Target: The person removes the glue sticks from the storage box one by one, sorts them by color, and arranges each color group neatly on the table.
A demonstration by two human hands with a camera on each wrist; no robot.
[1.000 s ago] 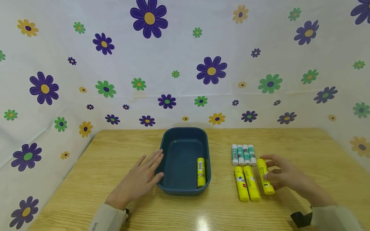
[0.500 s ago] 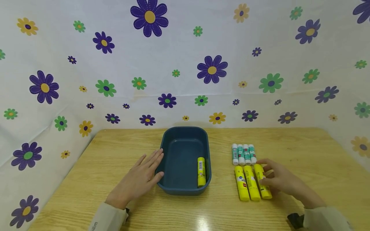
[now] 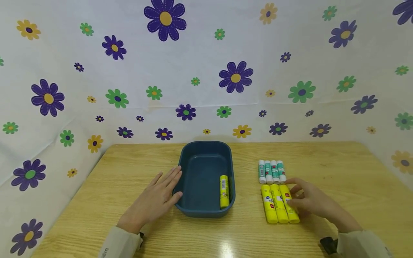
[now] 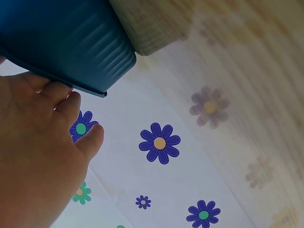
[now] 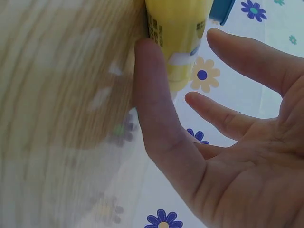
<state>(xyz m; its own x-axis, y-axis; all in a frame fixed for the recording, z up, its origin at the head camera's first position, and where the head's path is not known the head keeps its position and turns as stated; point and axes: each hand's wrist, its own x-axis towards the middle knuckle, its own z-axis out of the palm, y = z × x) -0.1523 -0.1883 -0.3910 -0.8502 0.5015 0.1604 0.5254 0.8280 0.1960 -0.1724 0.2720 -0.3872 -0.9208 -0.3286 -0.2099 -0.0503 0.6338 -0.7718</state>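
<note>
Three thick yellow glue sticks lie side by side on the table in the head view: a left one (image 3: 269, 205), a middle one (image 3: 279, 205) and a right one (image 3: 292, 215). My right hand (image 3: 313, 202) is at the right one, with thumb and fingers spread; in the right wrist view a yellow glue stick (image 5: 178, 33) stands between them, the thumb apart from it. My left hand (image 3: 151, 202) rests its straight fingertips on the left rim of a dark blue bin (image 3: 206, 214). Inside the bin, along its right wall, lies another yellow glue stick (image 3: 224, 191).
Several smaller white and green glue sticks (image 3: 272, 172) lie in a row just beyond the yellow ones. Behind the wooden table (image 3: 142, 157) hangs a white flowered cloth (image 3: 206, 53), which also covers both sides.
The right yellow glue stick has moved left against the other two and has rolled, its label turned. My right hand has moved left with it. My left hand has stayed on the bin.
</note>
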